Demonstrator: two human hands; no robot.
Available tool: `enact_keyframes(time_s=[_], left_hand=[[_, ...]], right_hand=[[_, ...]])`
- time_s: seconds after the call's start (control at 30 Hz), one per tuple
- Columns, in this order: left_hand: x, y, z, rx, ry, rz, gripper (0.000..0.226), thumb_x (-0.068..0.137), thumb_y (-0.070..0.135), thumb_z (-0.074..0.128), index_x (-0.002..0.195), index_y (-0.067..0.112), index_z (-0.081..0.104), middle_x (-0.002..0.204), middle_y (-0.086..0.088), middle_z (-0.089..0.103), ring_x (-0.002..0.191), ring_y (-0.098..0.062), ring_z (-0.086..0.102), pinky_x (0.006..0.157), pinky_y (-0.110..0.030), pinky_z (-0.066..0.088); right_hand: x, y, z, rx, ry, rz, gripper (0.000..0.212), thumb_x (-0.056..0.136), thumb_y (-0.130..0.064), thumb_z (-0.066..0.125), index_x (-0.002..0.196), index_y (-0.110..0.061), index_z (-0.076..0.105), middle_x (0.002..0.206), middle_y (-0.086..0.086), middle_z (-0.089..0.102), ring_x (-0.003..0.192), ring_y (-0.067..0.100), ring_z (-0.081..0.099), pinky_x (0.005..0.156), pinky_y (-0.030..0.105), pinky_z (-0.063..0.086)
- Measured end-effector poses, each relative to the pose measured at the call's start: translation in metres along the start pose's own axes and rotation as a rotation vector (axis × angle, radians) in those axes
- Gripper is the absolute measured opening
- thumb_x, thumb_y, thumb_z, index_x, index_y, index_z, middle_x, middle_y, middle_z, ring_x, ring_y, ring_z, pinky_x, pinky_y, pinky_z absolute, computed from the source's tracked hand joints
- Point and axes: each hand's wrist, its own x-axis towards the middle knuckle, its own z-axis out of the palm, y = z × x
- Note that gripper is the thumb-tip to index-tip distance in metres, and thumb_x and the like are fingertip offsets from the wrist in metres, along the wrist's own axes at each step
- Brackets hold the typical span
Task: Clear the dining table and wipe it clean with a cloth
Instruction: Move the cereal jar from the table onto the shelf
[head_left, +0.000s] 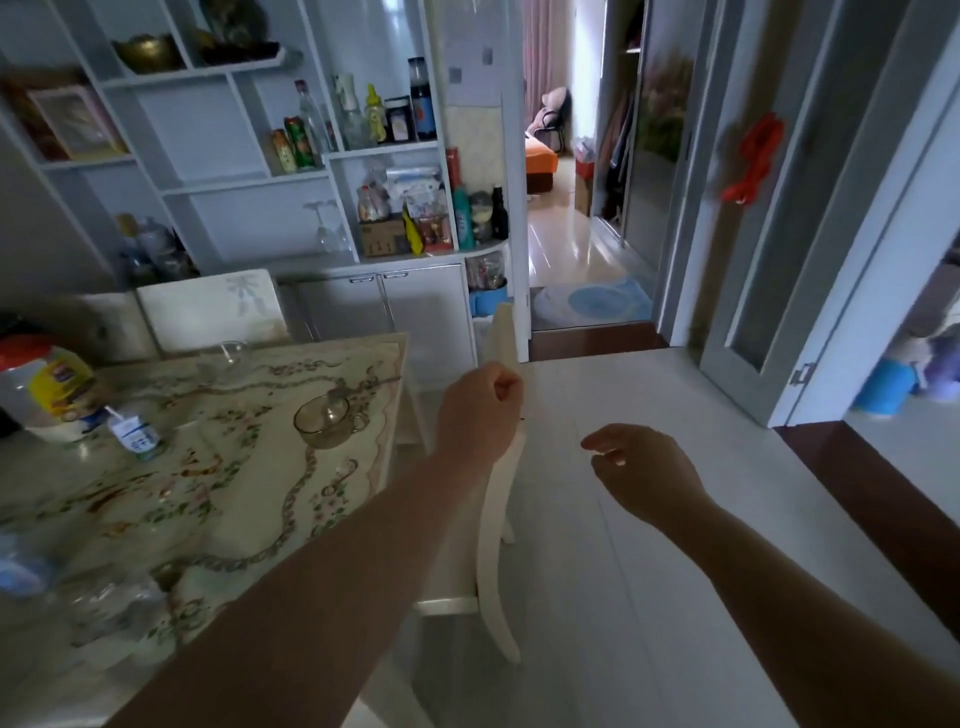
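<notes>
- Beside the dining table, our left hand curls its fingers tight round the top rail of a cream chair. Our right hand hangs over the floor, fingers loosely bent and apart, holding nothing.
- We judge that clearing is hardly begun, and that shifting the chair for access is the step in hand.
- Next we would need to reach left and lift the items off one by one. We see no wiping cloth.
- Its top looks flat, glossy and smooth, with a floral pattern and a scalloped border.
- On it stand a smoky glass cup with a handle, a small paper carton, a red-lidded plastic jar and blurred clear bottles.
- The chair looks painted, slender and curved.
</notes>
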Motion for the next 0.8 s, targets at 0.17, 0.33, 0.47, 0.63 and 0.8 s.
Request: enact_keyframes(time_s=[0.17,0.33,0.47,0.63,0.8], left_hand=[[0.038,0.007,0.020,0.067,0.081,-0.062,0.015,0.094,0.024,0.057,0.091,0.014,0.068,0.086,0.000,0.069,0.076,-0.011,0.059,0.061,-0.017,0.039],[0.084,0.000,0.034,0.109,0.145,-0.107,0.014,0.093,0.023,0.057,0.090,0.014,0.067,0.080,0.003,0.065,0.073,-0.009,0.055,0.053,-0.007,0.030],[0.131,-0.012,0.048,0.077,0.193,-0.138,0.014,0.093,0.023,0.057,0.092,0.014,0.067,0.083,0.003,0.066,0.074,-0.009,0.056,0.057,-0.014,0.034],[0.215,-0.038,0.064,0.068,0.267,-0.204,0.014,0.091,0.022,0.057,0.090,0.015,0.070,0.084,0.001,0.070,0.078,-0.015,0.062,0.067,-0.022,0.040],[0.291,-0.069,0.079,0.066,0.268,-0.319,0.014,0.089,0.025,0.058,0.089,0.017,0.070,0.086,0.000,0.072,0.082,-0.018,0.065,0.067,-0.024,0.042]], right_hand=[[0.053,0.015,-0.010,-0.003,-0.046,-0.079,0.025,0.092,-0.019,0.057,0.113,-0.029,0.067,0.118,-0.010,0.067,0.101,0.004,0.063,0.096,0.026,0.048],[0.111,0.013,-0.013,0.005,-0.082,-0.135,0.026,0.089,-0.018,0.058,0.109,-0.030,0.068,0.115,-0.011,0.067,0.102,0.006,0.062,0.096,0.025,0.047],[0.167,0.012,-0.013,-0.017,-0.105,-0.191,0.026,0.089,-0.019,0.057,0.111,-0.031,0.067,0.117,-0.009,0.067,0.105,0.008,0.061,0.098,0.028,0.046],[0.255,0.006,-0.012,-0.068,-0.103,-0.251,0.026,0.091,-0.019,0.056,0.113,-0.029,0.067,0.118,-0.007,0.066,0.106,0.009,0.062,0.096,0.029,0.048],[0.345,-0.004,-0.011,-0.078,-0.147,-0.286,0.029,0.090,-0.019,0.055,0.115,-0.027,0.067,0.119,-0.004,0.066,0.105,0.013,0.063,0.094,0.033,0.050]])
